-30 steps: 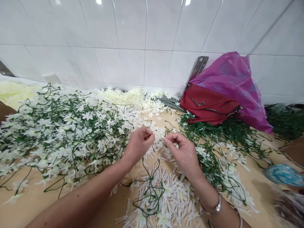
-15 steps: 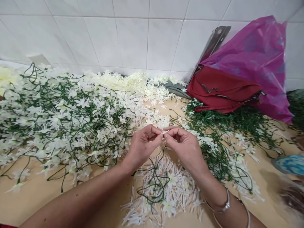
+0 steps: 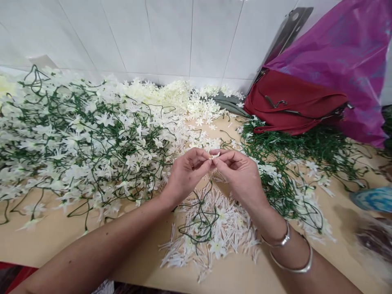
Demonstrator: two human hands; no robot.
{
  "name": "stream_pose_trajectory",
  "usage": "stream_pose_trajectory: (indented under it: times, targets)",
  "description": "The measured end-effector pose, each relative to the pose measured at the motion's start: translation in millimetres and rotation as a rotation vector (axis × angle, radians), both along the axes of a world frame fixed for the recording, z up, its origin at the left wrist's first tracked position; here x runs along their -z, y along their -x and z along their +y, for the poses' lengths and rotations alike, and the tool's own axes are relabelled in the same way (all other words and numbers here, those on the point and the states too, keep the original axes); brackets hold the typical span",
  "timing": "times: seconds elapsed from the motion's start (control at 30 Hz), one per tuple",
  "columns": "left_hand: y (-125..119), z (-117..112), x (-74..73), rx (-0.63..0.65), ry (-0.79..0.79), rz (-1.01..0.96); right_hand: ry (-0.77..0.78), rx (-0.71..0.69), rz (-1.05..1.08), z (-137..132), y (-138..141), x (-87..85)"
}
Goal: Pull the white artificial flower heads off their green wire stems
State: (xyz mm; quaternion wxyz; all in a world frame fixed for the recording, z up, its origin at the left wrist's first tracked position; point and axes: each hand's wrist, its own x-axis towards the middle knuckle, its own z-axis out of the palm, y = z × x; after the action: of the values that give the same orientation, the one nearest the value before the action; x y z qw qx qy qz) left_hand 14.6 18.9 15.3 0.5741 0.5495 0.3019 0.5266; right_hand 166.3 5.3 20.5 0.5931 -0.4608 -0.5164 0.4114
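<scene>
My left hand (image 3: 185,174) and my right hand (image 3: 243,176) meet at the fingertips, both closed in a pinch. Between them is a small white artificial flower (image 3: 215,155), mostly covered by fingers. Just below lies a heap of thin white flower tubes (image 3: 231,228), with a few dark green stems (image 3: 196,238) and open white flowers (image 3: 217,248) on top. To the left of my left hand spreads a large pile of white artificial flowers on green stems (image 3: 101,151). Green stems (image 3: 280,192) with some white blossoms lie beside my right hand.
Loose cream blossoms (image 3: 174,96) lie along the tiled wall (image 3: 168,36). A red bag (image 3: 294,102) and a purple plastic bag (image 3: 343,53) stand at the back right. A blue-patterned object (image 3: 372,199) sits at the right on the tan tabletop (image 3: 134,249).
The camera view has shifted, showing more of the table's near edge. Both hands keep their pinch on the small flower, and slightly more of its white petals shows between the fingertips.
</scene>
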Motion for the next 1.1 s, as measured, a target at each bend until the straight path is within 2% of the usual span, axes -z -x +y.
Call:
stream_pose_trajectory:
  times: [0.33,0.57,0.77,0.83,0.93,1.03,1.1]
  targets:
    - [2,0,4.8,0.007,-0.020,0.079,-0.074,0.037,-0.055,3,-4,6.0]
    - [3,0,7.2,-0.004,-0.020,0.159,-0.047,0.077,-0.083,5,-5,7.9]
    - [4,2,11.7,-0.011,-0.088,0.224,0.043,-0.028,-0.102,5,-8,4.8]
    - [6,2,6.2,-0.039,-0.130,0.253,0.023,0.001,-0.148,7,-11,5.7]
    - [13,2,-13.7,-0.134,-0.181,0.381,-0.031,0.093,-0.156,13,-18,9.7]
    - [26,-1,-35.2,-0.131,-0.264,0.661,-0.044,0.145,-0.161,19,-25,14.8]
    - [35,-6,-42.0,-0.099,-0.391,0.830,-0.053,0.151,-0.167,21,-27,16.9]
